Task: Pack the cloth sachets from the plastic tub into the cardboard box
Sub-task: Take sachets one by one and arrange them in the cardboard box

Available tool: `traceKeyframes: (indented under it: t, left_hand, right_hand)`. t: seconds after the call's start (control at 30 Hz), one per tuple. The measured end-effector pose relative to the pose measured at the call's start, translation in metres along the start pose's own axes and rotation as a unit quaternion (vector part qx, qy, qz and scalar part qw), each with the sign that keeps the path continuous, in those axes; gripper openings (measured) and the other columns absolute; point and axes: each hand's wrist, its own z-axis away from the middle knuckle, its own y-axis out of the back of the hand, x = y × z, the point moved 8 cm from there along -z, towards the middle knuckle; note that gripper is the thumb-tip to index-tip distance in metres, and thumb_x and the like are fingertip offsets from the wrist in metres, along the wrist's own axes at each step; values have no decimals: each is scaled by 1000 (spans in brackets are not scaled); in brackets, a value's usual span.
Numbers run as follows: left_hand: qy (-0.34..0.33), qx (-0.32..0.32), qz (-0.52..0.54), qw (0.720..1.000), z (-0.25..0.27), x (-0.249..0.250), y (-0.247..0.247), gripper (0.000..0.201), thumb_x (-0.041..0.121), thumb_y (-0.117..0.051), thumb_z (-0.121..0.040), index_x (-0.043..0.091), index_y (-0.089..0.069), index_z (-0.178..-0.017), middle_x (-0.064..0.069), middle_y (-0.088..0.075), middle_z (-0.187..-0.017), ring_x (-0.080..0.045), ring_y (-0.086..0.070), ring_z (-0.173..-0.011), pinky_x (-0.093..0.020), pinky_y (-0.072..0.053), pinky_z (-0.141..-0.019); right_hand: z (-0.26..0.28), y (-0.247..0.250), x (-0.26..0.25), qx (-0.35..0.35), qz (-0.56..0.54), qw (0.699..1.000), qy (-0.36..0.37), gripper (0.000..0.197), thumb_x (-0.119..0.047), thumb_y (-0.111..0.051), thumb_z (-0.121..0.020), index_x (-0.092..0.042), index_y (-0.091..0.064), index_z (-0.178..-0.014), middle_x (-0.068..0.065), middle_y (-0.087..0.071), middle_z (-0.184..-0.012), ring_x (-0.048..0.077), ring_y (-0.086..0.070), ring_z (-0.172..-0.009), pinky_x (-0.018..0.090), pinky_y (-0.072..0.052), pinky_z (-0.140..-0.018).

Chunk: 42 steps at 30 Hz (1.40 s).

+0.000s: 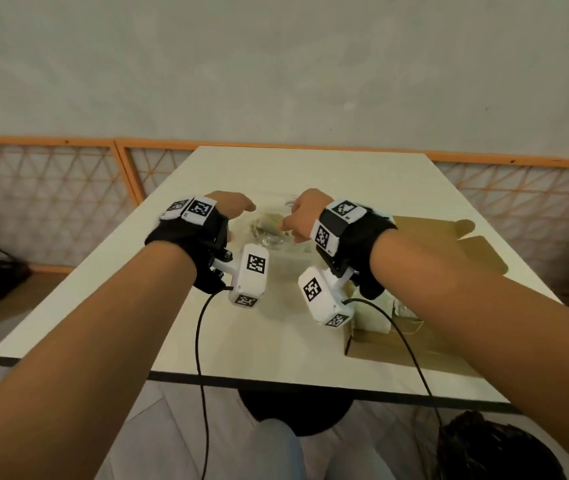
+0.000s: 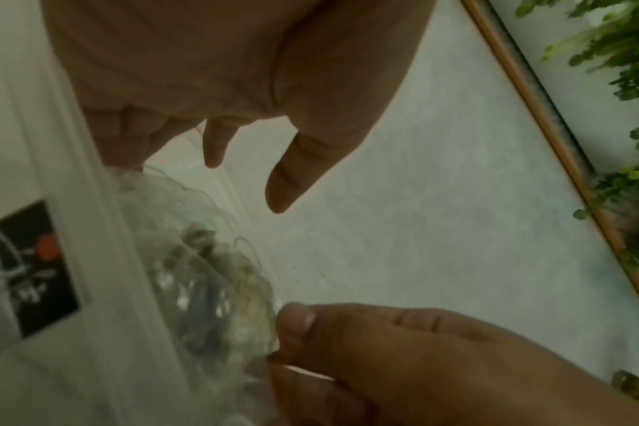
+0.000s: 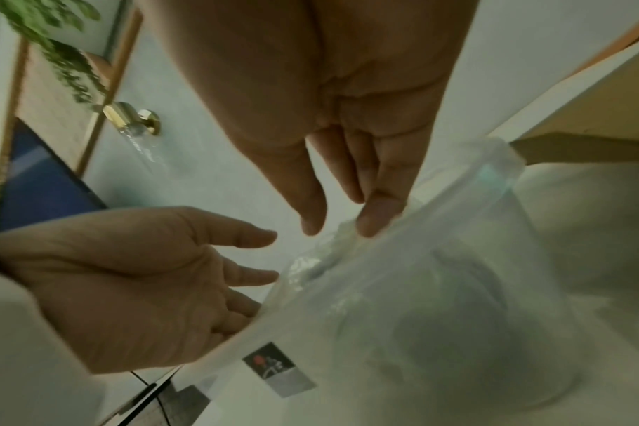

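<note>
A sachet is pinched at its edge between the thumb and forefinger of the right hand, while the left hand is held released, its fingers loosely spread and nothing gripped. The sachet, sheer with greenish filling, is held at the tub, between the two hands; whether it is lifted clear of the other sachets cannot be told. The clear tub, marked with a dark label, is set near the middle of the table. An open box is placed just right of the tub at the near right of the table, with pale sachets seen inside. Behind the table an orange lattice fence is seen.
</note>
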Motion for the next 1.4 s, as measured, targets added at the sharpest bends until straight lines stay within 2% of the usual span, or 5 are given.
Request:
traceKeyframes:
  t: [0.17,0.33,0.87,1.03,1.4]
  left_hand:
    - [-1,-24,30,999,-17,-3,-15,52,39,-66,-84,7,-57,-124,-9,-55,-86,-20,-47,-70,-27,-36,-59]
    - [-8,-35,1,999,-31,-16,-26,57,47,-68,-81,6,-61,-120,-14,-64,-121,-32,-60,-111,-42,-47,-99]
    - [-25,-78,222,972,-27,-15,-26,38,25,-49,-98,0,-50,-127,-18,-58,-125,-20,-52,-67,-34,-48,-65]
    - [40,-154,262,952,-25,-27,-37,16,26,-55,-91,12,-61,-95,-13,-62,-123,-32,-64,-96,-50,-51,-88]
    - [-177,167,78,967,5,8,17,43,33,-61,-86,19,-49,-125,-5,-47,-128,-23,-47,-118,-32,-38,-97]
  right_hand:
    - [-7,-5,10,1,95,995,-7,28,-35,-65,-82,-15,-52,-68,2,-52,-71,20,-50,-74,29,-47,-73]
    - [-1,-11,5,-11,68,997,47,48,-26,-70,-78,-18,-32,-50,-1,-30,-53,15,-29,-51,24,-22,-48]
    - [12,9,-1,58,-13,993,105,41,-24,-71,-79,-17,-62,-118,3,-63,-114,19,-57,-98,19,-37,-74]
    - [2,20,18,73,-198,977,41,28,-8,-72,-77,-16,-69,-103,8,-65,-95,27,-66,-87,37,-57,-77]
    - [-1,36,18,84,-388,918,4,26,-2,-70,-78,-6,-63,-103,6,-61,-73,17,-59,-60,29,-57,-63]
